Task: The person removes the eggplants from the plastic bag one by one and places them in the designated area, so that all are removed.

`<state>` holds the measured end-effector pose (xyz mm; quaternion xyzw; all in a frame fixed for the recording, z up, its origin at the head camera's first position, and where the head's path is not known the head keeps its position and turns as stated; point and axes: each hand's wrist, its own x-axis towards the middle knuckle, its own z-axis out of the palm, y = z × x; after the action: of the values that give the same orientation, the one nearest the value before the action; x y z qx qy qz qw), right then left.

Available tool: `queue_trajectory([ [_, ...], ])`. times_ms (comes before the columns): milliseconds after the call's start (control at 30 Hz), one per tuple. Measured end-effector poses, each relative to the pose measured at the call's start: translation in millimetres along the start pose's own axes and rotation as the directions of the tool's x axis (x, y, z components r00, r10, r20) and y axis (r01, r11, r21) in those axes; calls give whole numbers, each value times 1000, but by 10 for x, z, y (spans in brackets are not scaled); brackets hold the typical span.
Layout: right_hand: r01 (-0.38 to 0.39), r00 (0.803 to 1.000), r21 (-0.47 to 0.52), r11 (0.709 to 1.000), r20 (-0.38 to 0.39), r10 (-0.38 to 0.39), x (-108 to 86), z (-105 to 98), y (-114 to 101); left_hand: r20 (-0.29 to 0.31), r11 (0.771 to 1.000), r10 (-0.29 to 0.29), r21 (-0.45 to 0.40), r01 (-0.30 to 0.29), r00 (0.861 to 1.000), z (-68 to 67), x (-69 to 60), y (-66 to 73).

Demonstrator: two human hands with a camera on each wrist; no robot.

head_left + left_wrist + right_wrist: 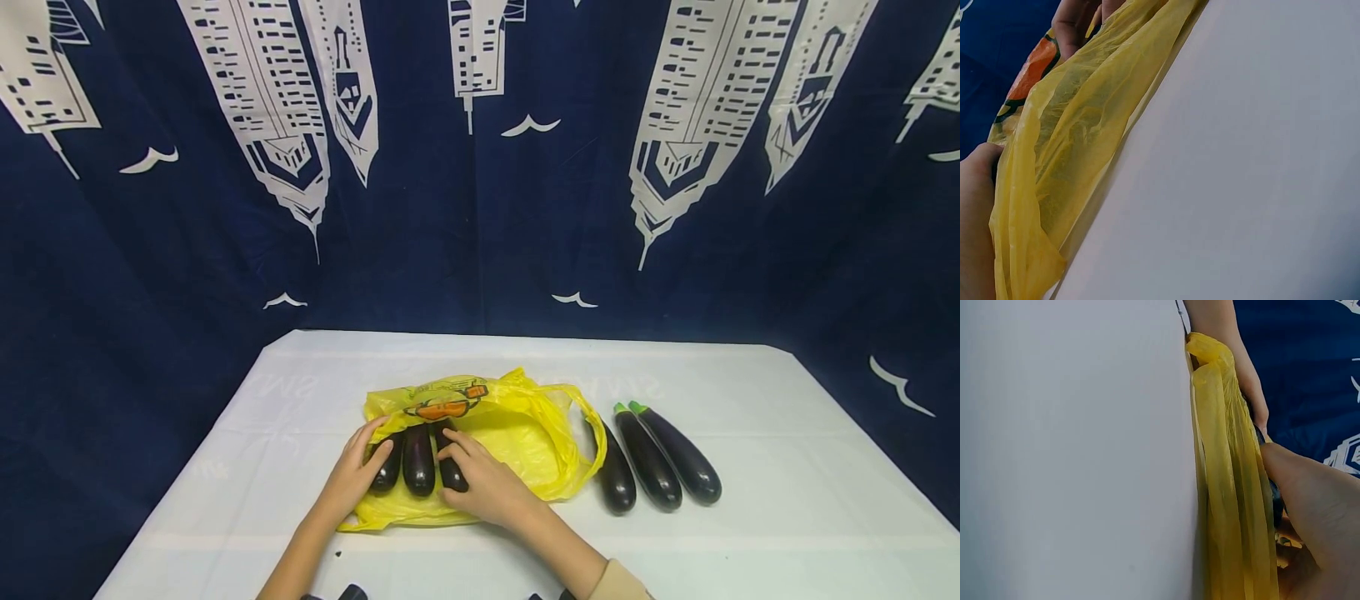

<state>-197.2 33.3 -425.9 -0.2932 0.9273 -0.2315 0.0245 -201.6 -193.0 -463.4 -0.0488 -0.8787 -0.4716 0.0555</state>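
Note:
Three dark purple eggplants lie side by side in the mouth of a yellow plastic bag (517,442), their rounded ends toward me: a left eggplant (386,475), a middle eggplant (418,462) and a right eggplant (452,475). My left hand (356,467) holds the bag's left rim, its thumb beside the left eggplant. Curled round the right eggplant, my right hand (483,483) has its fingers near the far part and its thumb near the rounded end. The bag hides the eggplants' far ends. In the left wrist view, crumpled yellow film (1079,144) covers most of the left hand's work.
Several more eggplants lie right of the bag: one eggplant (618,479) partly behind a bag handle (600,442), and two with green stems, a nearer one (652,458) and an outer one (686,458). A white-covered table (247,492) meets a dark blue curtain (480,225).

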Motion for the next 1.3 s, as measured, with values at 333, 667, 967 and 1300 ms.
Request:
queue_trajectory([
  [333,-23,999,21,1000,-40,24,-23,-15,-26,6,1000,2,-2,-2,1000,-1,12,7],
  [667,-20,999,24,1000,-29,21,-85,-52,-77,-3,1000,5,6,-5,1000,12,-4,5],
  [967,-26,999,29,999,-24,26,-149,-92,-96,-4,1000,5,10,-5,1000,10,2,3],
  [1300,-14,1000,55,998,-5,14,-229,-156,-100,1,1000,2,-5,-2,1000,0,4,12],
])
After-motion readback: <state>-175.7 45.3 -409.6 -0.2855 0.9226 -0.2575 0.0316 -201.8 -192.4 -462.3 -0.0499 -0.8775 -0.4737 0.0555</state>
